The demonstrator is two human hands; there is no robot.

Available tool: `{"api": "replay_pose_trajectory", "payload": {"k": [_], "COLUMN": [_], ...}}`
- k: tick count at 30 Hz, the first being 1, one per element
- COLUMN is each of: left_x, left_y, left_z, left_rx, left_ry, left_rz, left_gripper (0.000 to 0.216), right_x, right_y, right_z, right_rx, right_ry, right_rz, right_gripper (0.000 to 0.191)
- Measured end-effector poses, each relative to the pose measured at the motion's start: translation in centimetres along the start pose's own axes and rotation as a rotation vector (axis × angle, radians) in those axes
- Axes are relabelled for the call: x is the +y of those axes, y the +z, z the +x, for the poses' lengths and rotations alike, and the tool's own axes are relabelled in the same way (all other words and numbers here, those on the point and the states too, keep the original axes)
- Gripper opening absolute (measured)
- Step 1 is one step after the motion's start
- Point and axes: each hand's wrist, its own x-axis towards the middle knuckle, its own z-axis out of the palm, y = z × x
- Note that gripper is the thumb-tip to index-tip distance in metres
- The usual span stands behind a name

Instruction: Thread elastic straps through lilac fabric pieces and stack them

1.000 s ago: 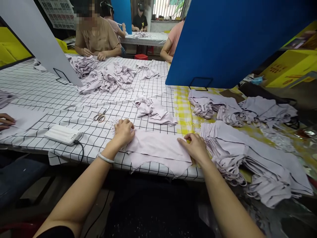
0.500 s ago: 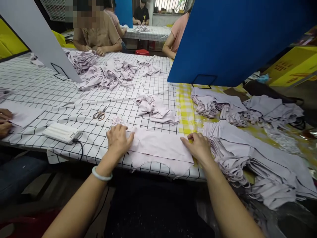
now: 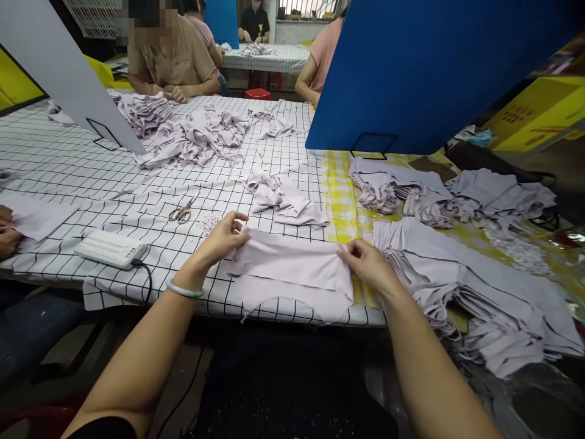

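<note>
A pale pink fabric piece point(image 3: 287, 268) lies at the table's near edge, folded over, with a curved cut-out along its lower side. My left hand point(image 3: 227, 236) pinches its upper left corner between thumb and fingers. At the upper right corner, my right hand point(image 3: 365, 262) pinches the cloth too. The upper edge is lifted slightly and stretched between both hands, with creases running from the right corner. Beyond it lies a crumpled pink cloth point(image 3: 287, 198). Scissors point(image 3: 183, 210) and small scraps point(image 3: 210, 224) are left of my left hand.
Stacked fabric pieces point(image 3: 461, 274) fill the right side, below a blue divider point(image 3: 393, 79). A white power bank point(image 3: 111, 249) with a cable sits at left. A co-worker's hands point(image 3: 8, 231) hold cloth at the far left. A larger fabric heap point(image 3: 205, 134) lies farther back.
Both hands have gone from resting on the fabric to pinching its upper corners. The upper edge has risen a little off the table. The view has shifted slightly.
</note>
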Motion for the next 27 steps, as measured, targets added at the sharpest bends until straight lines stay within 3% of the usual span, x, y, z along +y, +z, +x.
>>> {"api": "replay_pose_trajectory", "payload": {"k": [3,7,10,12,14,16,19,23,25,27], "left_x": [-0.2,-0.7,-1.2,-1.8,-2.4,-3.1,-3.5,-2.9,-2.8,-2.9], "left_y": [0.7,1.9,2.4,2.4,2.3,1.9,1.4,2.8,4.1,5.1], "left_z": [0.9,1.9,0.9,-0.8,-2.6,-4.1,-4.7,-3.0,-1.8,-0.7], "left_rx": [0.082,0.165,0.299,0.334,0.221,0.107,0.14,0.179,0.069,-0.065], "left_ry": [0.008,0.034,0.241,0.422,0.487,0.427,0.35,0.478,0.494,0.449], "left_rz": [0.119,0.385,0.509,0.634,0.778,0.901,0.979,0.897,0.892,0.921], "left_gripper": [0.033,0.044,0.049,0.039,0.023,0.012,0.017,0.039,0.047,0.056], "right_x": [0.6,0.5,0.3,0.3,0.6,0.8,0.8,-0.3,-1.0,-1.5], "right_y": [-1.0,-0.9,0.0,0.4,0.6,0.4,0.1,1.4,2.9,4.4], "right_z": [0.9,1.3,1.2,1.2,1.3,1.6,1.7,0.4,-0.3,-0.5], "right_rx": [0.08,0.069,0.09,0.103,0.084,0.064,0.089,0.285,0.226,0.051], "right_ry": [0.049,0.111,0.116,0.108,0.099,0.102,0.091,-0.086,-0.16,-0.164], "right_rz": [0.068,-0.052,-0.112,-0.11,-0.07,-0.028,-0.066,-0.326,-0.413,-0.442], "right_gripper": [0.029,0.031,0.033,0.033,0.031,0.029,0.031,0.047,0.058,0.063]}}
